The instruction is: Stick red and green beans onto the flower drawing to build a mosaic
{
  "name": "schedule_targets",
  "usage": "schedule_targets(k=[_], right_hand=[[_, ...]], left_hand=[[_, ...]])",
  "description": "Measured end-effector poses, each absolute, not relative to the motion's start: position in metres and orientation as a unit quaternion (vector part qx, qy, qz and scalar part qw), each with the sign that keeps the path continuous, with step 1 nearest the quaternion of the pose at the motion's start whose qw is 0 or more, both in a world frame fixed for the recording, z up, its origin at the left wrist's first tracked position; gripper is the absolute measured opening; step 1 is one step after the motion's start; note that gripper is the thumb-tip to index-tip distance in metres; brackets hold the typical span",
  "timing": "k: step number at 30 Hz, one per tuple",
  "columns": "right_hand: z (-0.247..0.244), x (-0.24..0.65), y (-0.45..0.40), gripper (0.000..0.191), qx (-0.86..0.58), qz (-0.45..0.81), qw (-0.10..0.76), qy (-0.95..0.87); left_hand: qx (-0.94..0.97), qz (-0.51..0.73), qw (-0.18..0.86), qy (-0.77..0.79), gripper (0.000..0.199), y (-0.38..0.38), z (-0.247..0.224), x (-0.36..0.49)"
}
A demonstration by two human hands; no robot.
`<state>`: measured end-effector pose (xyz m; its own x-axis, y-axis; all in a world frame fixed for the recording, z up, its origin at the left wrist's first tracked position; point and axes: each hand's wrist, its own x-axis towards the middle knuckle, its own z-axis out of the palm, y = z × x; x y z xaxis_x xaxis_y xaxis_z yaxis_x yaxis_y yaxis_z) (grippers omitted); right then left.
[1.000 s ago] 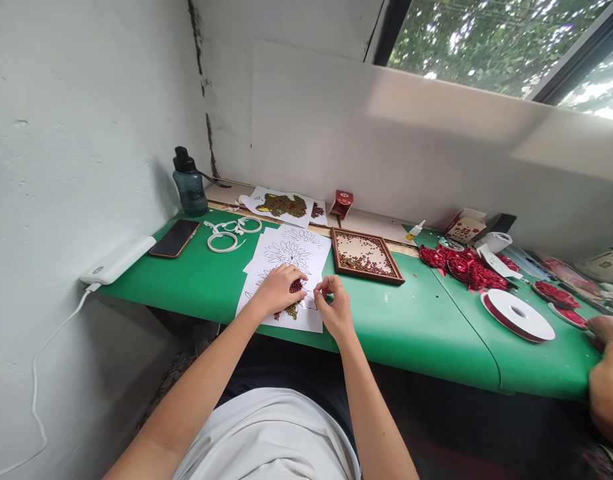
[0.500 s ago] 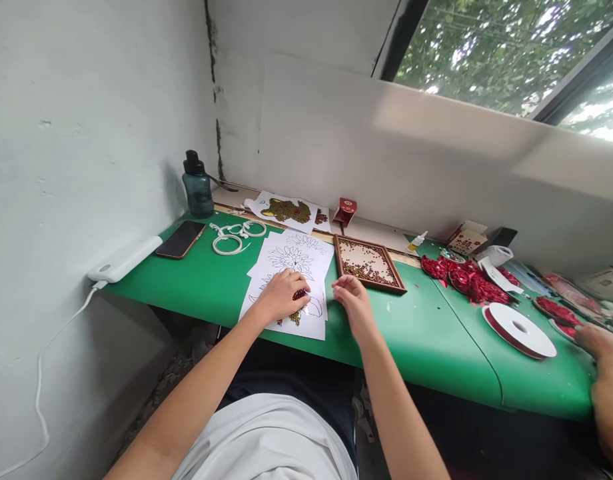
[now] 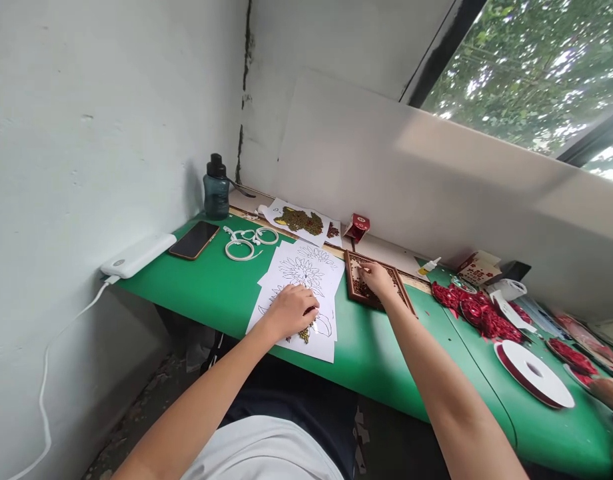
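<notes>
My left hand (image 3: pixel 292 310) lies on a sheet of paper (image 3: pixel 316 350) printed with flower outlines, its fingers bent loosely over the drawing. Small greenish bean-like grains (image 3: pixel 305 335) show on the sheet beside its fingers; what is under the palm is hidden. My right hand (image 3: pixel 378 279) reaches into a shallow wooden-framed tray (image 3: pixel 359 298), fingertips drawn together in a pinch at its surface. Dark red-brown bean-like grains are scattered across the tray. Whatever the fingertips pinch is too small to make out.
Behind the sheets lies a grain-covered picture (image 3: pixel 301 221). Left stand a bottle (image 3: pixel 216 190), phone (image 3: pixel 194 240), coiled white cable (image 3: pixel 240 249) and white power strip (image 3: pixel 139 255). Rightward are red ribbon pieces (image 3: pixel 486 313), a ribbon spool (image 3: pixel 534 373) and another person's hand (image 3: pixel 611 393).
My right hand has moved from beside the paper forward and right into the tray, its fingers now pinched. My left hand stays on the sheet. The view has shifted slightly.
</notes>
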<state>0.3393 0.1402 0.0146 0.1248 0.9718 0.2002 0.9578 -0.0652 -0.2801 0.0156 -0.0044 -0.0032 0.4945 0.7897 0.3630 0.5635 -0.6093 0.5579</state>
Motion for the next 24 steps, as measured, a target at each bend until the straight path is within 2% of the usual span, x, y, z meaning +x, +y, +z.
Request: schedule_targets(k=[5, 13, 18, 24], right_hand=[[0.015, 0.333, 0.146, 0.031, -0.748, 0.003, 0.138, -0.649], [0.013, 0.326, 0.140, 0.024, -0.761, 0.016, 0.149, -0.631], [0.017, 0.324, 0.137, 0.025, -0.752, 0.057, 0.229, -0.615], [0.030, 0.303, 0.099, 0.017, -0.677, 0.109, 0.404, -0.605]], left_hand=[[0.814, 0.343, 0.232, 0.408, 0.034, -0.005, -0.001, 0.011], [0.799, 0.331, 0.256, 0.431, 0.034, -0.002, -0.004, 0.009], [0.798, 0.334, 0.256, 0.430, 0.034, -0.003, -0.003, 0.009], [0.802, 0.354, 0.271, 0.397, 0.030, -0.004, 0.000, 0.009]])
